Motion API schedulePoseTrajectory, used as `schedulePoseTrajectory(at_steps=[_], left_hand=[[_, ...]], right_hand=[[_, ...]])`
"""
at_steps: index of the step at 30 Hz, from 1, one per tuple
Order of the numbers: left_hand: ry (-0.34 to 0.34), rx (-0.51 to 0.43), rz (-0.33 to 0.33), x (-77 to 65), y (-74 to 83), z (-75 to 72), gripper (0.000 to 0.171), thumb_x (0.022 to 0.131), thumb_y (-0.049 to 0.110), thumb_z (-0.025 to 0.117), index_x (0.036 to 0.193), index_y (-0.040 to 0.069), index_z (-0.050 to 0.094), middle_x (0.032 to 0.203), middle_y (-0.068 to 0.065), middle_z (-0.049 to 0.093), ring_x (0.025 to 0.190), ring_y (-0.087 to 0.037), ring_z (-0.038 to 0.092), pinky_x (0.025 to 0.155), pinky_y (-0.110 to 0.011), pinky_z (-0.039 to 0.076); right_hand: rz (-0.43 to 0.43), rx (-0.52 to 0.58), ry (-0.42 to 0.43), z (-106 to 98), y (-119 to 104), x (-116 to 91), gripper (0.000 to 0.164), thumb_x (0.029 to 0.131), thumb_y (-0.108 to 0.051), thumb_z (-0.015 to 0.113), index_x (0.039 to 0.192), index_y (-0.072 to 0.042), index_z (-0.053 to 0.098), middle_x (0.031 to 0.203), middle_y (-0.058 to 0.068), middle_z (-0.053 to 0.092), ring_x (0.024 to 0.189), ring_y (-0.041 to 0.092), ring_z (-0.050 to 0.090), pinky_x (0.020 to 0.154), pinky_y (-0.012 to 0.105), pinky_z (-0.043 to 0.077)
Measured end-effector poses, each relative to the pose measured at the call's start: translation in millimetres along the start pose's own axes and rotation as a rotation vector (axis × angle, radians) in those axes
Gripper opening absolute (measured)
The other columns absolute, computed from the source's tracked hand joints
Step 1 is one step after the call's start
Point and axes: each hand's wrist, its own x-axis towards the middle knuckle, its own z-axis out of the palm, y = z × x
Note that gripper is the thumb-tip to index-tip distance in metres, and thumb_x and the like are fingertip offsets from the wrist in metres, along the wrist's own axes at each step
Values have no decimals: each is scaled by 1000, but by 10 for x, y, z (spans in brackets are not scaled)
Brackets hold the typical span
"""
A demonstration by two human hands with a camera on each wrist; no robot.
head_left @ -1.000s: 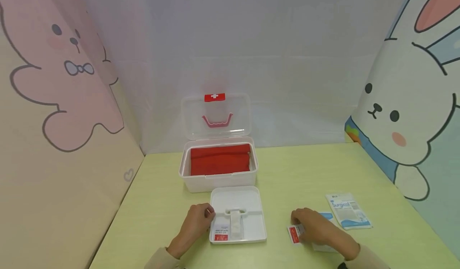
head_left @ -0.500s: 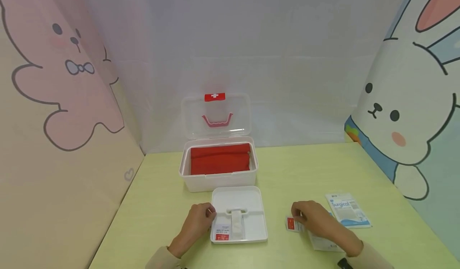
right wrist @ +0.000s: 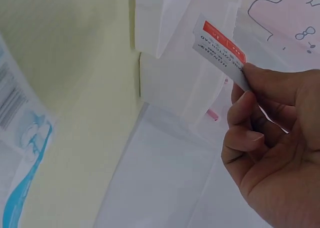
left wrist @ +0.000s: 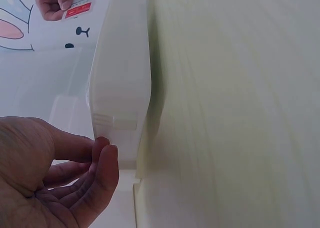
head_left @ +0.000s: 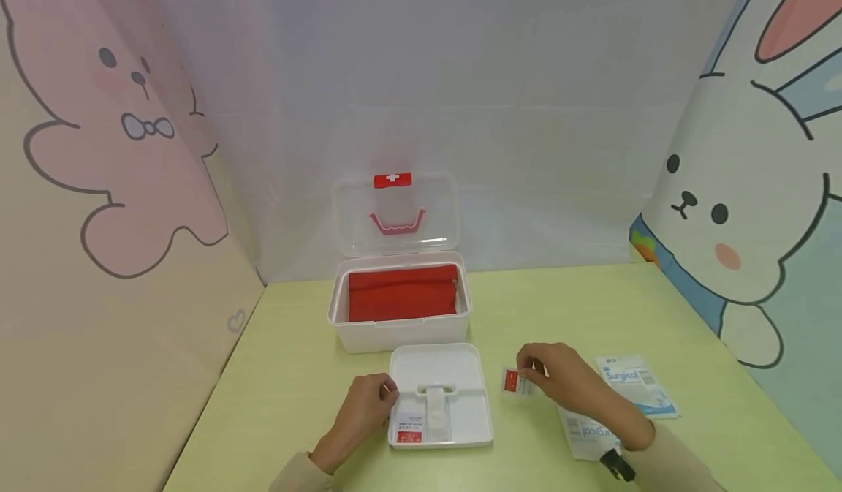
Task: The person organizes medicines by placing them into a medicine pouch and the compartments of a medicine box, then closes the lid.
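The left hand [head_left: 360,404] pinches the left rim of a shallow white plastic tray [head_left: 434,364] with thumb and fingertips. The right hand [head_left: 559,379] grips a small flat red-and-white packet [head_left: 511,381] between thumb and fingers, raised above the pale yellow-green counter [head_left: 539,309] to the right of the tray. A similar red-and-white packet [head_left: 410,433] lies in the tray's near left corner, beside a white strip in clear wrapping [head_left: 436,415]. Two white-and-blue "Surgical" packages [head_left: 634,384] lie farther right. Beyond the tray, a white plastic box [head_left: 401,332] holds a red fabric pouch [head_left: 401,292].
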Motion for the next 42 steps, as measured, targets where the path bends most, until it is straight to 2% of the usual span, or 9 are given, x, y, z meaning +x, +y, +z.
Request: schedulePoseTrajectory(at_steps=[11,18,23,29,42], left_hand=[[-8,-18,11,13,37,40,6,88,6,66,85,2,68,63,3,59,48,-3,51,43,-18,42],[-12,-25,11,8,46,73,6,89,6,66,84,3,68,62,3,59,47,-3,51,42,-19,42],[-6,-30,16,4,53,69,7,88,6,65,83,3,68,61,3,59,46,-3,50,42,-18,42],[-5,-33,16,-2,65,61,7,88,6,66,83,3,68,62,3,59,46,-3,51,42,-18,42],[-11,-28,-4,-6,64,70,6,88,6,66,84,3,68,63,3,60,47,-4,51,42,-18,41]], right_hand=[[-35,55,-17,186,-201,214,12,89,-6,69,86,-17,64,77,-13,58,69,-1,45,62,19,42],[-32,41,-73,325,-254,284,12,89,-5,69,86,-17,64,77,-13,59,69,-1,46,62,19,43],[-1,42,-115,471,-250,280,12,88,-6,68,85,-17,64,74,-13,57,67,0,45,61,18,42],[-16,77,-142,592,-251,246,13,88,-5,67,83,-16,64,73,-12,56,65,-2,44,59,18,41],[-18,67,-173,803,-211,199,12,87,-8,70,82,-18,64,72,-15,56,65,-3,44,60,18,41]])
